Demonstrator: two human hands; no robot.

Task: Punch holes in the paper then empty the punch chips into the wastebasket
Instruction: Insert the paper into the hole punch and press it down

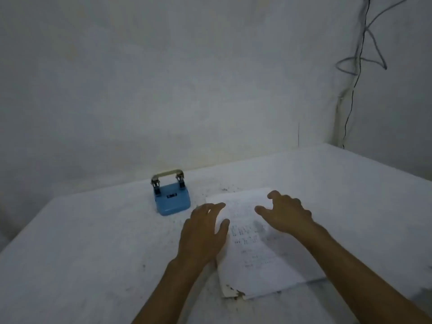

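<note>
Paper (252, 249) near the table's (81, 253) front edge sits under the spread, empty left hand (202, 232) and right hand (286, 215), seemingly unpunched; next, carry it to the punch (171, 199).

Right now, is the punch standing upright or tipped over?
Upright. The punch sits flat on its blue base on the table, handle raised on top, left of the paper. Neither hand touches it.

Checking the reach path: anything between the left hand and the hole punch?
Head view: nothing. Only bare white tabletop with a few dark specks lies between the left hand and the blue hole punch.
</note>
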